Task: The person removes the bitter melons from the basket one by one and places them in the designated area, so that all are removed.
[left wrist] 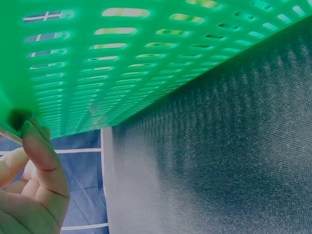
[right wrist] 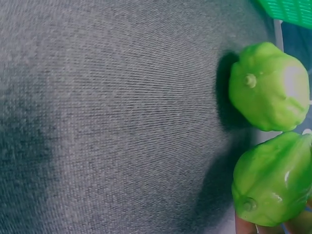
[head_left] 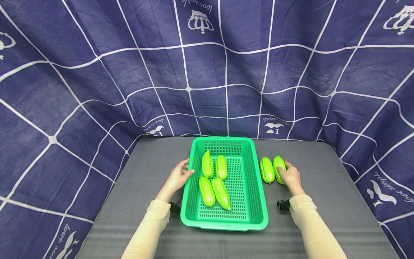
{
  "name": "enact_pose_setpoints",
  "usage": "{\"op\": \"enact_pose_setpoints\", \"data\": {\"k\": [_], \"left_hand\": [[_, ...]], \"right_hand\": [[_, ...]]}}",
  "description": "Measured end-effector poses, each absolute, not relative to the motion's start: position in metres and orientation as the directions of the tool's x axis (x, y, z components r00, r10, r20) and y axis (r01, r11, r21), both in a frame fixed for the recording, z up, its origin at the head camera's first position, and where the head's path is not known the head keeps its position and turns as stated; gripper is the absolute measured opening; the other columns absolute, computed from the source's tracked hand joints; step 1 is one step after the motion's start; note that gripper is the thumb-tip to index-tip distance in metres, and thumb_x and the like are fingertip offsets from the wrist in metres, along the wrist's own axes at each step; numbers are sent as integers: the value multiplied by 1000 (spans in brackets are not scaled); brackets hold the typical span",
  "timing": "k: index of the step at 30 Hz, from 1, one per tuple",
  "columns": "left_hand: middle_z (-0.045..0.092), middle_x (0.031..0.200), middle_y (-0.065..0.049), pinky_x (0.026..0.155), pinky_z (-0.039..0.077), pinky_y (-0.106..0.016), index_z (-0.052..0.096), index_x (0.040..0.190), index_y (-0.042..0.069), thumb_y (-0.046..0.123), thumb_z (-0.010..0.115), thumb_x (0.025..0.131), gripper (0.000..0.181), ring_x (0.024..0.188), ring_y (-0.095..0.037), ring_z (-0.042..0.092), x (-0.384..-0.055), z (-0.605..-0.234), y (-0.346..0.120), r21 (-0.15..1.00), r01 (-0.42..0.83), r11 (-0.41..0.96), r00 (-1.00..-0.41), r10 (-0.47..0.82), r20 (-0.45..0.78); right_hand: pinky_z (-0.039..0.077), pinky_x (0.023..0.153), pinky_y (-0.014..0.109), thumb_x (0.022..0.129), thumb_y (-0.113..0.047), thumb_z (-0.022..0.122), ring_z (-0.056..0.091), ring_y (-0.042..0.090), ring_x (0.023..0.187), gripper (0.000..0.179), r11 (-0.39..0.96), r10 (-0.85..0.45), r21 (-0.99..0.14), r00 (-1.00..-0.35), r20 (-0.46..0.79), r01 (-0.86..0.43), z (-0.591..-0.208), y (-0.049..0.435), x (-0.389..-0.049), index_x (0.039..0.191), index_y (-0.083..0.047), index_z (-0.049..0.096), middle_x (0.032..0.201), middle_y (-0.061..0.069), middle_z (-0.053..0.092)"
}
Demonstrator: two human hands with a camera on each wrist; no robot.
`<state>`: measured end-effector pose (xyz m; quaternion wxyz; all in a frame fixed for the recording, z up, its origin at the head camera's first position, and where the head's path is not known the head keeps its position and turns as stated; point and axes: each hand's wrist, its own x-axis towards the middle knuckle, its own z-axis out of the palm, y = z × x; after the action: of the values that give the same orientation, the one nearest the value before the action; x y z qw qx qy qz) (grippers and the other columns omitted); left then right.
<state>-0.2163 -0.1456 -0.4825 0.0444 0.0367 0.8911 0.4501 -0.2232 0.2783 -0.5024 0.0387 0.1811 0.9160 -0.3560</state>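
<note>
A green plastic basket (head_left: 224, 228) stands in the middle of the table. Inside it lie several bright green, ridged papayas (head_left: 207, 192) in two rows, toward its left side. My left hand (head_left: 178, 176) holds the basket's left rim, thumb over the edge and fingers outside; the left wrist view shows those fingers (left wrist: 44, 161) at the perforated wall. To the right of the basket are two more papayas side by side. My right hand (head_left: 290, 177) grips the outer papaya (right wrist: 270, 180), its fingers partly hidden behind the fruit. The inner papaya (right wrist: 268, 87) lies right alongside, nearer the basket.
A dark grey cloth covers the table (head_left: 145, 154). Behind and at both sides hangs a blue curtain (head_left: 207, 68) with white lines. Black straps with small dark devices (head_left: 283, 205) sit at both wrists.
</note>
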Motion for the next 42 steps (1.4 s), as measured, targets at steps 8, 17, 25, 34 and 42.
{"op": "enact_pose_setpoints", "data": {"k": [8,17,25,34,42], "left_hand": [[57,128,-26,77,55,-41,40,148,-2,15,64,96,59,97,-31,65,-217,-485,-145,808,23,589,-993,108,-50],[57,124,-25,77,54,-42,40,147,-3,15,64,96,59,95,-30,65,-216,-483,-145,811,35,584,-993,113,-38],[58,122,-25,76,54,-41,41,146,-4,13,64,96,58,93,-30,65,-215,-483,-144,817,41,575,-994,110,-27],[57,126,-26,77,54,-42,40,147,-3,14,64,96,59,96,-31,65,-214,-484,-145,813,31,581,-993,112,-42],[57,128,-27,79,54,-43,38,148,-2,15,64,97,60,97,-32,65,-216,-483,-146,816,27,577,-992,116,-49]], "right_hand": [[30,113,59,100,-21,47,33,54,135,60,695,284,-630,-937,-203,347,-508,280,-221,146,14,31,146,38,34],[27,114,59,102,-21,46,28,55,138,61,699,258,-625,-938,-232,347,-510,279,-221,147,15,27,148,39,29],[26,114,59,101,-26,45,27,54,138,66,692,254,-634,-938,-234,345,-515,280,-221,148,14,24,149,39,28],[30,112,59,102,-29,44,32,54,136,68,686,255,-635,-935,-245,354,-510,281,-218,149,16,22,146,39,32],[32,110,60,103,-29,44,35,54,134,67,653,318,-663,-927,-200,367,-497,286,-221,150,13,23,144,39,36]]}}
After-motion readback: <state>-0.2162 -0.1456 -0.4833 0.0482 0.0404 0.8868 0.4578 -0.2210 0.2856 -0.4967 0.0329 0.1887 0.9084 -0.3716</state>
